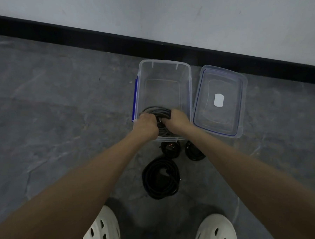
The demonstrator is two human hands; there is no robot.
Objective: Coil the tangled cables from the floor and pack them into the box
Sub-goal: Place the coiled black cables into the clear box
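A clear plastic box [165,65] with blue side clips stands open on the grey floor near the wall. Inside its near end lies a coiled black cable [156,111]. My left hand [147,123] grips the coil's left side and my right hand [177,120] grips its right side, both down inside the box. On the floor before the box lie a large black coil [160,178] and two small black coils, one [170,147] in the middle and one [194,152] to the right, partly hidden under my right forearm.
The box's clear lid [220,101] lies flat on the floor right of the box, with a white patch at its centre. A black skirting board [102,41] runs along the white wall behind. My feet in white perforated clogs [217,232] stand at the bottom edge.
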